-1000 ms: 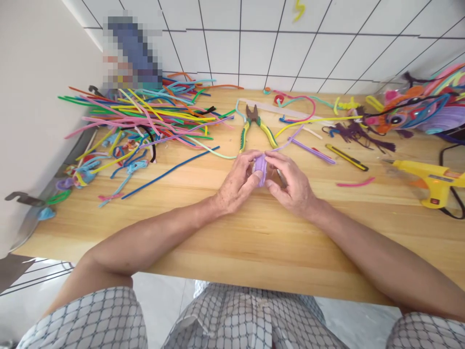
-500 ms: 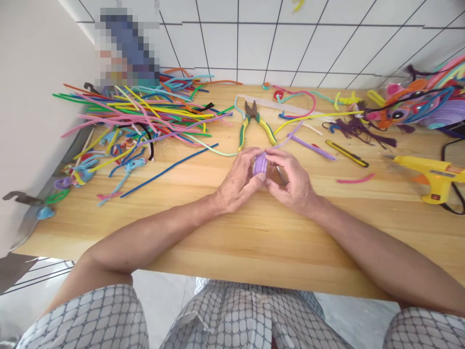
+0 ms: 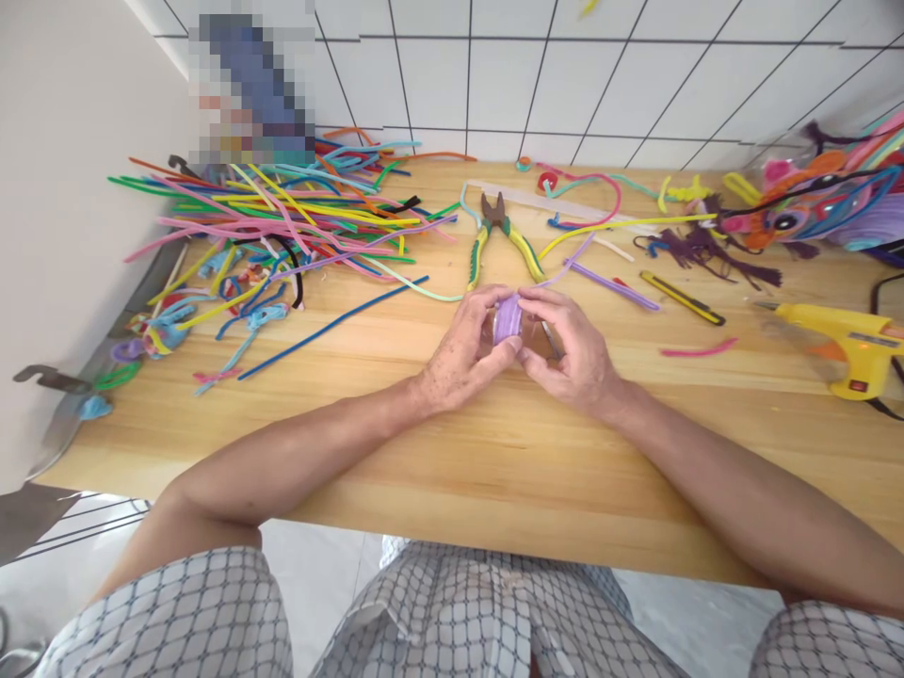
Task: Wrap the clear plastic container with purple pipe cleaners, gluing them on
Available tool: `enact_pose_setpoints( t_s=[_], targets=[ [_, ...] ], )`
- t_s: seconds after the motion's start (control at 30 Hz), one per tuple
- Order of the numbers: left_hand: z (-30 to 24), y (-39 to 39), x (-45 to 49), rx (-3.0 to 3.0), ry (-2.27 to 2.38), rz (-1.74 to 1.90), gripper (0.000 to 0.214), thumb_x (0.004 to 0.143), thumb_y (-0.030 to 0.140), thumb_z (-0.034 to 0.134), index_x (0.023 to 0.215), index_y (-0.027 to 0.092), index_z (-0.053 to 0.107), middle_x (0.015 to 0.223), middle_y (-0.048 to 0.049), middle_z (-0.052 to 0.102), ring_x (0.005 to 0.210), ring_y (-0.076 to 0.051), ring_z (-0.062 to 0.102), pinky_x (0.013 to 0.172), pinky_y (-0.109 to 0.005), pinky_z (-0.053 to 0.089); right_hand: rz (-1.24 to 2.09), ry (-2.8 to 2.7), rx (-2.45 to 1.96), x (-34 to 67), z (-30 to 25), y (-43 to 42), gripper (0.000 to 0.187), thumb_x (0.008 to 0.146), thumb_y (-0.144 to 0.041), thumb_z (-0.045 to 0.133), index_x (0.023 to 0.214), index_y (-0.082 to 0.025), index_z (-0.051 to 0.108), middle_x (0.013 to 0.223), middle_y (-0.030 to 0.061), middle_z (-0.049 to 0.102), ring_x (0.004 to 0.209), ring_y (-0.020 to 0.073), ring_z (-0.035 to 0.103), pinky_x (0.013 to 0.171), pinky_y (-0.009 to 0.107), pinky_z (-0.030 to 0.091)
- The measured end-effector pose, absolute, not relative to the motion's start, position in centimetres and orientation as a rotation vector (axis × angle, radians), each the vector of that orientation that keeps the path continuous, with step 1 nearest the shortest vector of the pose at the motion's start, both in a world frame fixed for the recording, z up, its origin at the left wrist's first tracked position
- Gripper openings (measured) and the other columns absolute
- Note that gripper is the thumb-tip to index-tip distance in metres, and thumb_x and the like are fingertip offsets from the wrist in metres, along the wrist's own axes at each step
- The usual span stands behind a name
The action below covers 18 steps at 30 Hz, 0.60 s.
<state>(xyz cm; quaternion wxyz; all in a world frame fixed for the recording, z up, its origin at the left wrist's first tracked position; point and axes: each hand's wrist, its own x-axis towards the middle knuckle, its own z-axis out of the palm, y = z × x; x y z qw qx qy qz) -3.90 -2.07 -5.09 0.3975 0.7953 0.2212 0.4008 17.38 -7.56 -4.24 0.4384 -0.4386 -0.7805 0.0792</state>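
Between my two hands is a small clear form wrapped with purple pipe cleaner (image 3: 507,320), held just above the wooden table (image 3: 452,471). My left hand (image 3: 470,348) closes round its left side, thumb at the lower edge. My right hand (image 3: 569,353) pinches it from the right, fingertips on the top edge and thumb below. A loose purple strand (image 3: 571,266) trails from it up to the right. Pliers with yellow-green handles (image 3: 495,235) lie spread just beyond my fingers. How much of the form is unwrapped is partly hidden by my hands.
A large heap of coloured pipe cleaners (image 3: 303,217) lies at the back left. To the right are a yellow utility knife (image 3: 682,298), a yellow hot glue gun (image 3: 847,344) and a colourful pipe-cleaner figure (image 3: 812,212). One blue pipe cleaner (image 3: 331,330) lies left of my hands.
The view has shifted slightly, so the table things appear a little farther right. Both hands keep their hold on the purple-wrapped form, with little visible movement.
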Motion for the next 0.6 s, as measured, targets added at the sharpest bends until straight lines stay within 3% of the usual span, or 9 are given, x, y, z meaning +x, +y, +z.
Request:
enact_pose_setpoints(
  t_s=[0.3, 0.47, 0.6],
  targets=[
    [-4.76, -2.05, -4.26, 1.911, 0.690, 0.924, 0.070, 0.109, 0.058, 0.056, 0.162, 0.017, 0.036, 0.168, -0.0235, 0.045, 0.154, -0.034, 0.054, 0.129, -0.054, 0.046, 0.186, -1.941, -1.089, 17.36, -4.30, -7.56, 0.059, 0.101, -0.034, 0.072, 0.158, -0.029, 0.055, 0.155, 0.0154, 0.067, 0.143, 0.0360, 0.065, 0.117, 0.059, 0.060],
    [-4.42, -1.92, -4.15, 1.991, 0.808, 0.874, 0.066, 0.107, 0.059, 0.057, 0.155, 0.015, 0.046, 0.156, -0.0225, 0.061, 0.144, -0.036, 0.061, 0.126, -0.058, 0.047, 0.163, -1.947, -1.075, 17.42, -4.24, -7.54, 0.063, 0.100, -0.030, 0.073, 0.160, -0.030, 0.053, 0.155, 0.0153, 0.067, 0.143, 0.0360, 0.066, 0.118, 0.058, 0.058],
    [-5.09, -1.86, -3.75, 1.940, 0.752, 0.955, 0.065, 0.104, 0.056, 0.062, 0.155, 0.017, 0.045, 0.151, -0.0209, 0.063, 0.133, -0.031, 0.067, 0.118, -0.052, 0.055, 0.109, -1.971, -1.059, 17.42, -3.95, -7.59, 0.063, 0.098, -0.025, 0.072, 0.158, -0.030, 0.054, 0.156, 0.0159, 0.066, 0.143, 0.0366, 0.066, 0.119, 0.060, 0.057]
  ],
)
